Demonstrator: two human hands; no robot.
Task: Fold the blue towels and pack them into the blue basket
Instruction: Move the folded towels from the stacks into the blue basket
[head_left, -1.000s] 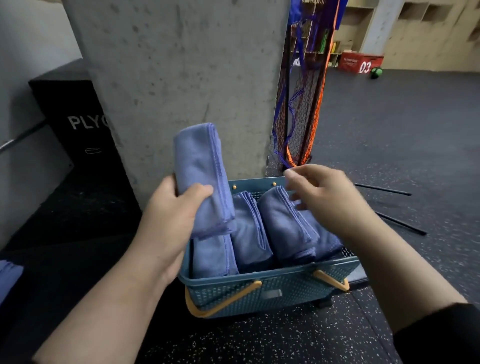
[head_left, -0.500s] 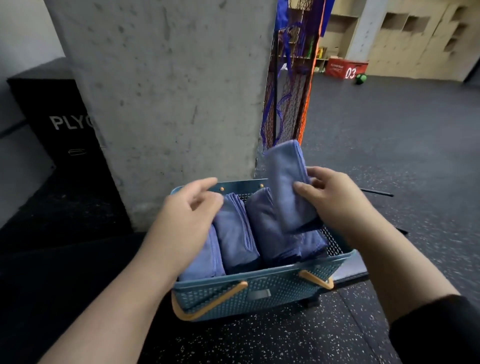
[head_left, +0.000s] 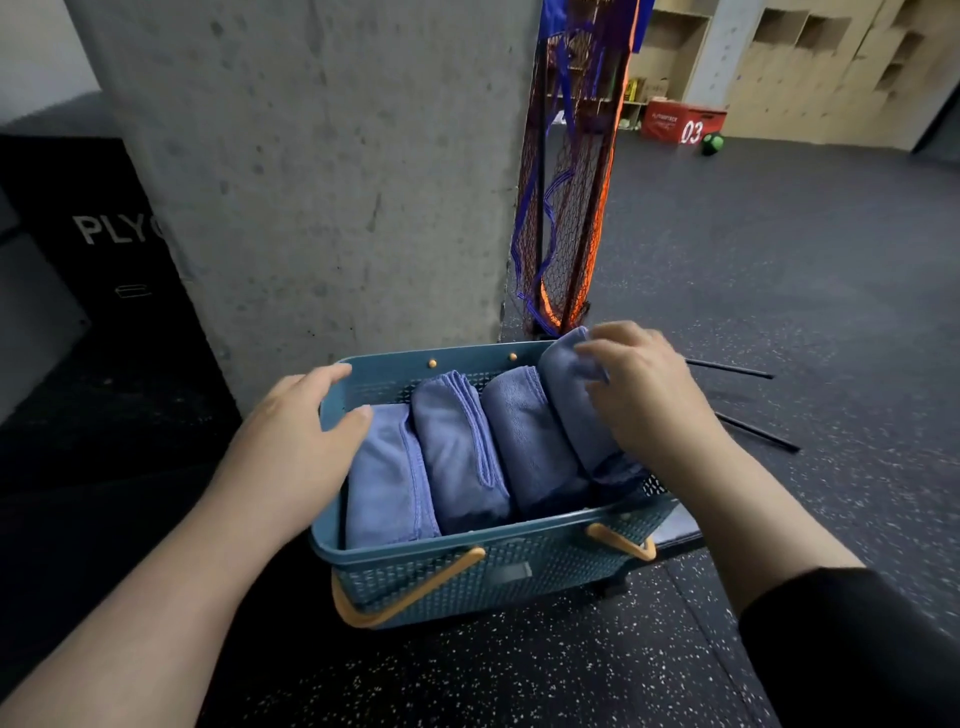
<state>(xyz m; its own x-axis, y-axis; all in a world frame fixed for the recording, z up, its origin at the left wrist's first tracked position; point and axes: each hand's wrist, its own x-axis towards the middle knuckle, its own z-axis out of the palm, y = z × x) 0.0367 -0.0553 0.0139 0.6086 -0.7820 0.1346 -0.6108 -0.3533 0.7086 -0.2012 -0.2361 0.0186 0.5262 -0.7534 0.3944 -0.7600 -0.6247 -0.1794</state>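
We stand the folded towels on edge, side by side in the blue basket (head_left: 467, 561), so that four fit across it. Our right hand (head_left: 644, 389) curls its fingers round the top of the rightmost towel (head_left: 566, 410), tucking it against the right wall, next to the third towel (head_left: 524, 441). Our left hand (head_left: 296, 431) lies spread, fingers straight, over the basket's left rim, thumb touching the leftmost towel (head_left: 384, 478), likely steadying the basket.
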